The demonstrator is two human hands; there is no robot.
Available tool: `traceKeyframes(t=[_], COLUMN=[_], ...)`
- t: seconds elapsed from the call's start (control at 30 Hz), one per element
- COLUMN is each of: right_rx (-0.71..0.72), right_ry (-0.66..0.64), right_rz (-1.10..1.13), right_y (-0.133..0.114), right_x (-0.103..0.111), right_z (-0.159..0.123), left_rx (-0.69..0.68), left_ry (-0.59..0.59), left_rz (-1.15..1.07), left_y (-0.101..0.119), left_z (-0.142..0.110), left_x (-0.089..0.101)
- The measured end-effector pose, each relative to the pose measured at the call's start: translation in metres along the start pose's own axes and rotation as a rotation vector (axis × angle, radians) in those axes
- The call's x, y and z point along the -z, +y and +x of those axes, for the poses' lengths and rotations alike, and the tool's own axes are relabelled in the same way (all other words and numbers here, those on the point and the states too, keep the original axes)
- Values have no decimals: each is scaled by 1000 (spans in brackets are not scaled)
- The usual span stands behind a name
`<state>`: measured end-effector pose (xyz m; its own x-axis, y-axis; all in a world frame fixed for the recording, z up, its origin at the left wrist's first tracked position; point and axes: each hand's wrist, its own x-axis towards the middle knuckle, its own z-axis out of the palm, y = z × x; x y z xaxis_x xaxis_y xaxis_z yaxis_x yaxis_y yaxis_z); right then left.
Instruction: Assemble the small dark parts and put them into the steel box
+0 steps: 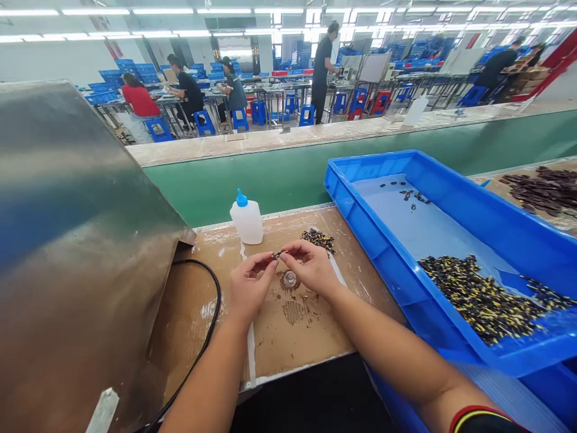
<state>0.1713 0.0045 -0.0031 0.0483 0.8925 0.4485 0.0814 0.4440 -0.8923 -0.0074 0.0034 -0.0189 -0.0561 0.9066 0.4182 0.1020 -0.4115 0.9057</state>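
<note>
Left hand [251, 287] and right hand [311, 269] both pinch one small dark part [278, 254] at the fingertips, held above cardboard mat [311, 331]; loose dark parts [318, 240] lie on mat, just beyond.

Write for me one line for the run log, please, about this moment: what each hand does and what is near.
left hand: pinches small dark part | right hand: pinches same part | near: white bottle with blue cap | blue plastic tray

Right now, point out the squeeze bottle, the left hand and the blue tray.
Squeeze bottle [246, 222], head view, body.
Left hand [251, 285], head view, back.
Blue tray [455, 195], head view, far wall.
</note>
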Motion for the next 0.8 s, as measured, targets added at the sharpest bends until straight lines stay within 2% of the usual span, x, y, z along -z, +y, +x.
traceKeyframes(t=[0.1,0.17,0.23,0.3,0.37,0.43,0.47,0.53,0.6,0.63,0.7,0.8], right_rx=[29,96,179,225,170,4,-112,-361,-572,-650,-793,-1019], right_ry=[-8,-32,-38,-3,65,85,48,-131,-342,-408,-435,-357], right_rz=[-31,-108,-188,-232,-198,-50,58,278,379,363,217,-108], right_y=[-3,-9,-18,-30,-45,-62,-70,-83,-90,-90,-84,-65], right_x=[-1,-1,3,13,28,49,60,87,118,136,173,227], right_z=[3,4,1,-10,-32,-66,-87,-132,-177,-198,-233,-262], left_rx=[6,-46,-163,-302,-420,-490,-503,-504,-477,-455,-402,-350], left_ry=[14,8,-20,-101,-194,-229,-224,-182,-110,-75,-37,-29], left_rz=[49,119,206,285,344,393,414,452,494,516,541,538], left_y=[-2,0,5,11,17,21,22,21,17,15,11,8], left_z=[2,3,4,4,4,4,5,8,11,12,14,15], left_x=[2,3,5,6,6,6,6,7,8,8,9,9])
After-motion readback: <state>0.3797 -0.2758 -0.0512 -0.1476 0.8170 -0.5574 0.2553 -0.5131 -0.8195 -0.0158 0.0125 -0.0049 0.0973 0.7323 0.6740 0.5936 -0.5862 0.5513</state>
